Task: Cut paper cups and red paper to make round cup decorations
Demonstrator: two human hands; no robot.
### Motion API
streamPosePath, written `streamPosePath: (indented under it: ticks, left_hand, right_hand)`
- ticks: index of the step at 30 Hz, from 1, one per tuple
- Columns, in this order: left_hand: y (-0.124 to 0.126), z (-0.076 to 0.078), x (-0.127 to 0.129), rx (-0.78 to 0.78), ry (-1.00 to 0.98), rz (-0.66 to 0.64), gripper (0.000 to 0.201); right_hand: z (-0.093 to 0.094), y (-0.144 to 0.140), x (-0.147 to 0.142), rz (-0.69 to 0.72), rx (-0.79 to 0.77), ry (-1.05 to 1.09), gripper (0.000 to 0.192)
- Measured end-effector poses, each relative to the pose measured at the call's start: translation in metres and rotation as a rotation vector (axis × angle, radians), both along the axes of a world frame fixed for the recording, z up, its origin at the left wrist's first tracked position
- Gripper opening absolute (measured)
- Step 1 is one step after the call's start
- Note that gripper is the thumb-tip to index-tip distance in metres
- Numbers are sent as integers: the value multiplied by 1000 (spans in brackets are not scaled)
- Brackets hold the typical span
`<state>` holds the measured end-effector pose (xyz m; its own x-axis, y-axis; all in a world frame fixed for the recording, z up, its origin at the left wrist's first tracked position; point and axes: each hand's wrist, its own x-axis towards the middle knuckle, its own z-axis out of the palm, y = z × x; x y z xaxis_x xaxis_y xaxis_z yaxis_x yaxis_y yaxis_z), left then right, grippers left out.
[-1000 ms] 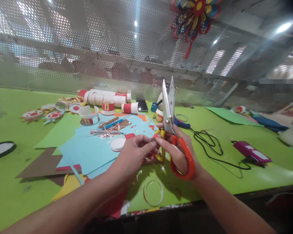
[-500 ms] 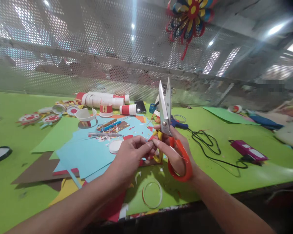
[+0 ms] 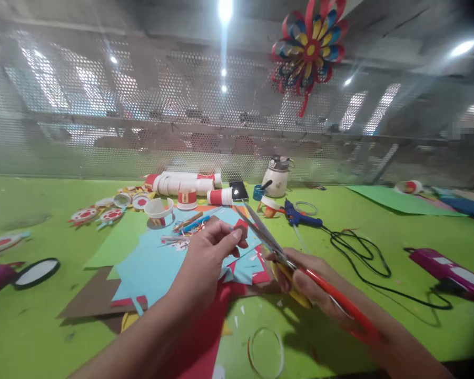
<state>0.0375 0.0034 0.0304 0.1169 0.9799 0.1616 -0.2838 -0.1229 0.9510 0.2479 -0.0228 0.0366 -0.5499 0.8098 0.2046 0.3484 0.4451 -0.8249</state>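
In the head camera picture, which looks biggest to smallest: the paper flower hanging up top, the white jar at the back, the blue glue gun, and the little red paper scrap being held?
1. Paper flower
2. Blue glue gun and white jar: look alike, unranked
3. Red paper scrap, pinched in the left hand

Distances from the camera differ, so true sizes are uncertain.

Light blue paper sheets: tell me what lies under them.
Under the light blue paper sheets show edges of a brown sheet, red paper, a yellow corner and light green paper, all on the green table. Anything beneath their middle is covered.
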Motion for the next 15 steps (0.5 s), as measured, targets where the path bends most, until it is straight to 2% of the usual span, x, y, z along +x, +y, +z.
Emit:
streamPosePath:
  ticks: [3,7,15]
  left_hand:
    - [3,2,-2,-24,12,9,19]
    - [3,4,-2,-69,-35,20,19]
    - [3,4,-2,-79,-19,30,19]
  right_hand:
    - [9,-3,-1,68,-10,-29,48]
    - [16,-4,-5,59,-45,-57,47]
    - [6,-5,-2,58,-27,-90,42]
